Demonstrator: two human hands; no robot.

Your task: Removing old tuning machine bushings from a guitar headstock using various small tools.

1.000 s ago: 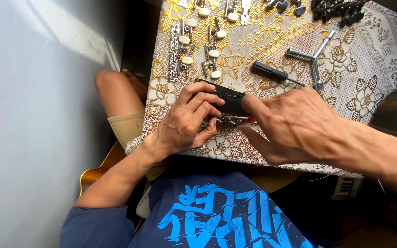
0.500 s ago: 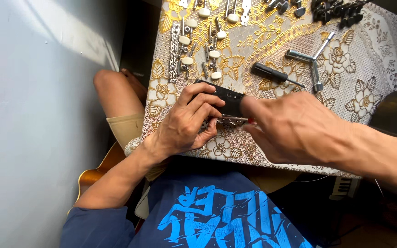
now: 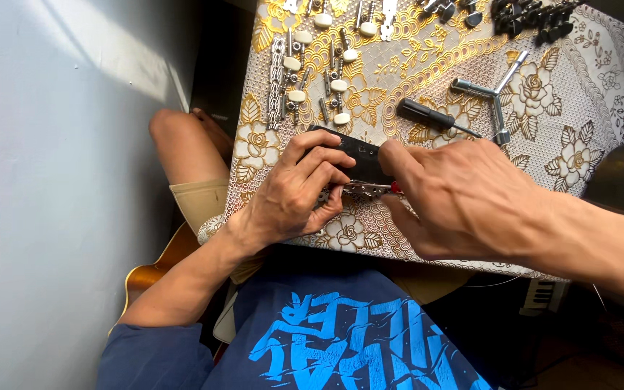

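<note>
Nothing shifted, both hands [image 3: 370,195] pinching black headstock [image 3: 355,155], right hand [image 3: 464,198] hiding its red-tipped tool [image 3: 396,188]

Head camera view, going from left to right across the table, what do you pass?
Strip of tuning pegs with cream knobs → left hand → black flat part held in both hands → black-handled screwdriver → right hand → metal cross wrench → white flower on the gold-patterned tablecloth.
</note>
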